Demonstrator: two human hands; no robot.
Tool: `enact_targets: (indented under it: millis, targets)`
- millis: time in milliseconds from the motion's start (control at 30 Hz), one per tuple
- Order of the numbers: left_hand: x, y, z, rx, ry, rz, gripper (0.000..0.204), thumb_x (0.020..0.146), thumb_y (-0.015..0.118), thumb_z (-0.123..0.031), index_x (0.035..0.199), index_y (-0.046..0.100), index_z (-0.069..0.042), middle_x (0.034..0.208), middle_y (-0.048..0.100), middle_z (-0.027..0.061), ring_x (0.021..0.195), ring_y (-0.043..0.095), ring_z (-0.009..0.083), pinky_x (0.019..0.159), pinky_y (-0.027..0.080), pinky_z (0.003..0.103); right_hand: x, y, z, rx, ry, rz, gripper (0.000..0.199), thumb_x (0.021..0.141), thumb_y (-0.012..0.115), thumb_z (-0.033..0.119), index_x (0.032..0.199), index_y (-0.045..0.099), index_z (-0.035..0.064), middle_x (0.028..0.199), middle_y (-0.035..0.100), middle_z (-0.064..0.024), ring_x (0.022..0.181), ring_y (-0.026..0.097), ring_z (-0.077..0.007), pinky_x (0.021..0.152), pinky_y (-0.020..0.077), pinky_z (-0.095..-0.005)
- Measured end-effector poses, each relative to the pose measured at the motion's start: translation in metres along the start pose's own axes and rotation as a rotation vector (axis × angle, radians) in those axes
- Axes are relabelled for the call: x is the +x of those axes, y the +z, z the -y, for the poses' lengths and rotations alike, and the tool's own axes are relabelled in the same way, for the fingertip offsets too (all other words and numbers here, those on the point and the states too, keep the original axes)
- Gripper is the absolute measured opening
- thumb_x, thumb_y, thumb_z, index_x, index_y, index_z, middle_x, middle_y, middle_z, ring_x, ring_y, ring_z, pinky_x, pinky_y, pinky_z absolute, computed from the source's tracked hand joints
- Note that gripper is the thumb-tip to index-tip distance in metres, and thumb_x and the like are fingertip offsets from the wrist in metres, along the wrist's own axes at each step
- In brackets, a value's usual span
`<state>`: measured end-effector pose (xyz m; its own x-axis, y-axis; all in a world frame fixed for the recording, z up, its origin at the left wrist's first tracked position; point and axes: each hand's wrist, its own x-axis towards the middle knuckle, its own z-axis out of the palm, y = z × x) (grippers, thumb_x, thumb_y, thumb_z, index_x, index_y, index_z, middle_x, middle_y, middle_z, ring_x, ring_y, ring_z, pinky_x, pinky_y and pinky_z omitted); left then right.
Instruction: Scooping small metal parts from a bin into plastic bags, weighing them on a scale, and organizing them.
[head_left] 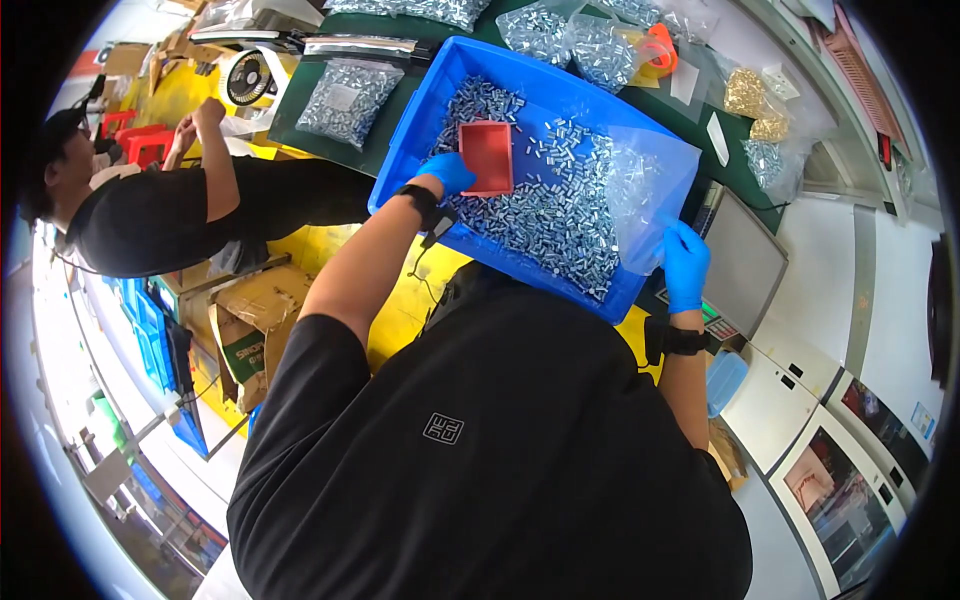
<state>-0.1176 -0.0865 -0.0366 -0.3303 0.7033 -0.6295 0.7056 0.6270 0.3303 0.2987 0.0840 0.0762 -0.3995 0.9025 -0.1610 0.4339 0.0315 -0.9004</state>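
A large blue bin in front of me holds a spread of small silver metal cylinders. My left hand, in a blue glove, is closed on the near left edge of a small red square tray. The tray rests among the cylinders and looks bare inside. On the bin's right side, my gloved right hand pinches the lower right edge of a clear plastic bag. The bag lies over the bin's right wall; whether it contains any cylinders I cannot tell.
Filled clear bags of metal pieces lie on the dark green table left of and beyond the bin. A scale stands at the right, near bags of gold pieces. An orange tape dispenser sits behind. Another person is at the left.
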Motion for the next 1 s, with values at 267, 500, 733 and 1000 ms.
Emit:
enact_targets:
  millis: [267, 500, 733, 1000]
  targets:
    - [-0.021, -0.015, -0.113, -0.188, 0.172, -0.227, 0.04, 0.075, 0.065, -0.023, 0.11, 0.064, -0.004, 0.098, 0.067, 0.0229, 0.095, 0.065, 0.0404, 0.081, 0.053, 0.048, -0.021, -0.008, -0.014, -0.023, -0.034, -0.025, 0.023, 0.092, 0.063, 0.009, 0.113, 0.07, 0.0005, 0.088, 0.069, -0.0021, 0.076, 0.059, -0.008, 0.069, 0.0493, -0.0247]
    - [0.009, -0.067, -0.104, 0.385, 0.487, -0.603, 0.034, 0.074, 0.07, -0.017, 0.106, 0.065, -0.007, 0.098, 0.058, 0.0188, 0.094, 0.058, 0.0367, 0.081, 0.05, 0.047, -0.032, -0.01, -0.019, -0.024, 0.054, 0.002, 0.024, 0.093, 0.062, 0.008, 0.115, 0.069, 0.0006, 0.098, 0.071, -0.0053, 0.087, 0.063, -0.0109, 0.079, 0.0514, -0.0266]
    - [0.039, -0.08, -0.08, 0.797, 0.518, -0.574, 0.04, 0.079, 0.065, -0.014, 0.118, 0.058, -0.012, 0.114, 0.057, 0.0166, 0.111, 0.054, 0.0349, 0.092, 0.047, 0.045, -0.044, 0.0, -0.019, 0.021, 0.036, -0.032, 0.024, 0.092, 0.062, 0.008, 0.113, 0.069, -0.0019, 0.091, 0.07, -0.003, 0.082, 0.061, -0.0088, 0.075, 0.0512, -0.0254]
    - [0.02, -0.051, -0.057, 0.862, 0.52, -0.454, 0.062, 0.082, 0.063, -0.019, 0.142, 0.046, -0.018, 0.139, 0.048, 0.0158, 0.13, 0.045, 0.0356, 0.111, 0.034, 0.048, -0.04, 0.003, -0.027, -0.002, 0.058, -0.015, 0.022, 0.092, 0.063, 0.007, 0.11, 0.069, -0.0017, 0.087, 0.068, -0.0021, 0.077, 0.059, -0.0072, 0.07, 0.0503, -0.0243]
